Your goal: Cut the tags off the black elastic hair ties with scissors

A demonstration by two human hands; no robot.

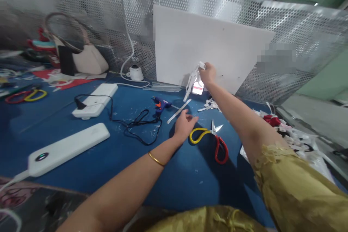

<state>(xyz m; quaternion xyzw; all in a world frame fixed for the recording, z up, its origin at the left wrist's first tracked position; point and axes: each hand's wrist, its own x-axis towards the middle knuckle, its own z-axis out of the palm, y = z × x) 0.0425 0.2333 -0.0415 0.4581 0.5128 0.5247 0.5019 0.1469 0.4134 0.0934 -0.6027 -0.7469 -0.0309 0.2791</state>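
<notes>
My right hand [208, 73] is closed on a bundle of white ribbon strips [192, 79], raised in front of the white board; the strips dangle down to the left. Low over the blue table, my left hand [185, 127] has its fingers apart and nothing between them. Just beyond its fingertips lies a single white strip [179, 111]. To its right are scissors [212, 132] with one yellow and one red handle, blades spread. A blue glue gun [162, 105] rests to the upper left of that hand. A small pile of white strips [211, 105] lies below my right hand.
A white board [209, 40] leans on a perforated metal screen [130, 11]. On the left are a white power strip [95, 101], a white power bank [69, 149], a black cable [138, 123], a handbag [88, 59] and other scissors [35, 95]. Plastic-wrapped pieces [296, 141] lie right.
</notes>
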